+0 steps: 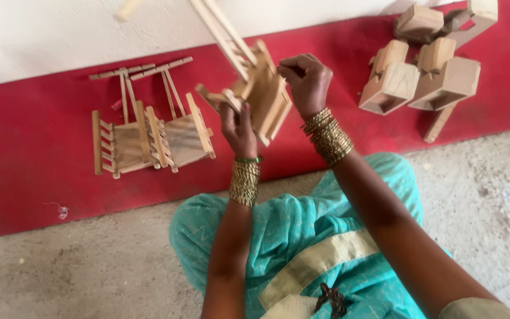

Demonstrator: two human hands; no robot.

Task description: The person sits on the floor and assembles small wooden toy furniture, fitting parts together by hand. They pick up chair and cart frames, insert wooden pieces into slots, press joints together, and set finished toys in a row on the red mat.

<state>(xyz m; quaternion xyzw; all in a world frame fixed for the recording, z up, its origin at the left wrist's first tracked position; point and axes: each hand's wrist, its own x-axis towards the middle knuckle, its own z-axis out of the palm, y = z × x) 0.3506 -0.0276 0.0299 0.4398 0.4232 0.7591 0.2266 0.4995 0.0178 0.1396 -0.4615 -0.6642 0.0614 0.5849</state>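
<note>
Small wooden swing frame (265, 94) held at upper centre of frame, between both hands: left hand (237, 127) pinching lower-left slat, right hand (305, 80) clamped on right edge.

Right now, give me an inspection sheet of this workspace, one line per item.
Surface: red mat along a white wall, grey concrete floor in front.
Job's things: small wooden slatted swing, held up over the mat.
Clutter: two finished wooden swings lying at left; chunky wooden block pieces at right.
Hands: left hand pinches the swing's lower edge; right hand grips its upper side.
Cables: nothing seen.
Surroundings: teal garment over the lap, bangles on both wrists.
</note>
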